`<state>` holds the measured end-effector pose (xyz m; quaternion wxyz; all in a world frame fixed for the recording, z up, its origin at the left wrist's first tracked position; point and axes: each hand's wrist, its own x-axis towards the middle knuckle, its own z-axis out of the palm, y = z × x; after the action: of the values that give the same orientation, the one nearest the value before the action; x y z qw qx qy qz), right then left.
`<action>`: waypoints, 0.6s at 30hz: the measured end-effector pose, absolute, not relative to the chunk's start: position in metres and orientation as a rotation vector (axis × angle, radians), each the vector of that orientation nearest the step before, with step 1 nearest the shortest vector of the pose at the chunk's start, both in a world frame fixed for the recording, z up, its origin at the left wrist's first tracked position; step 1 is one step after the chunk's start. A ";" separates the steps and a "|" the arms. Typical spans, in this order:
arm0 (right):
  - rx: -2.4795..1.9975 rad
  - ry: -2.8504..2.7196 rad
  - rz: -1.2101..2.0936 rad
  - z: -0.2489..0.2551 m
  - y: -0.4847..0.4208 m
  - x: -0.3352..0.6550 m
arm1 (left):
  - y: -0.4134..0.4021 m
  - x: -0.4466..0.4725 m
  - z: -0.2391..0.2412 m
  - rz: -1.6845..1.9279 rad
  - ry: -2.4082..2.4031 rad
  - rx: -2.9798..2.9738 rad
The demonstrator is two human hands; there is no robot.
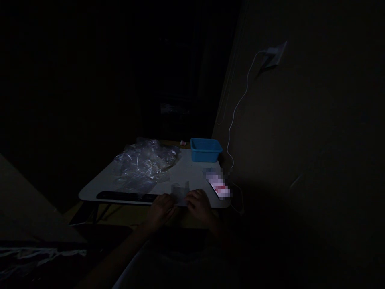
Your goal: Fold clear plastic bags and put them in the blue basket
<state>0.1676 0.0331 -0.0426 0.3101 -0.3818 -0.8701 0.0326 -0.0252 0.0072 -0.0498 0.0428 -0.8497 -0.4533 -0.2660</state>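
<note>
The scene is very dark. My left hand (161, 208) and my right hand (198, 204) rest at the near edge of a small white table (99, 184). Both hands have curled fingers pinching a small clear plastic bag (180, 192) that lies flat between them. A heap of crumpled clear plastic bags (142, 164) sits just beyond my left hand on the table's middle and left.
A blue plastic tub (206, 149) stands at the table's far right corner. A blurred lit phone (218, 182) lies at the right edge, with a white cable (237, 108) running up the wall to a plug (275, 54). A dark strip (126, 196) lies along the front edge.
</note>
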 end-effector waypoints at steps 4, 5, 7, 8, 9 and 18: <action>-0.969 -2.184 0.216 -0.049 0.037 0.169 | 0.013 -0.027 -0.057 -0.964 -1.395 -2.541; -0.963 -2.164 0.249 -0.050 0.038 0.170 | 0.014 -0.027 -0.058 -0.995 -1.386 -2.539; -0.966 -2.129 0.306 -0.050 0.038 0.171 | 0.017 -0.026 -0.059 -1.069 -1.368 -2.540; -0.972 -2.118 0.329 -0.050 0.038 0.172 | 0.019 -0.025 -0.059 -1.115 -1.360 -2.539; -0.978 -2.110 0.350 -0.050 0.039 0.173 | 0.020 -0.025 -0.059 -1.159 -1.354 -2.539; -1.078 -1.921 0.629 -0.056 0.047 0.171 | 0.028 -0.023 -0.066 -1.288 -1.488 -2.580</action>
<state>0.1710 0.0471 -0.0565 0.4129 -0.4285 -0.7638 0.2500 -0.0229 0.0282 -0.0657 -0.0516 -0.7941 -0.4579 -0.3963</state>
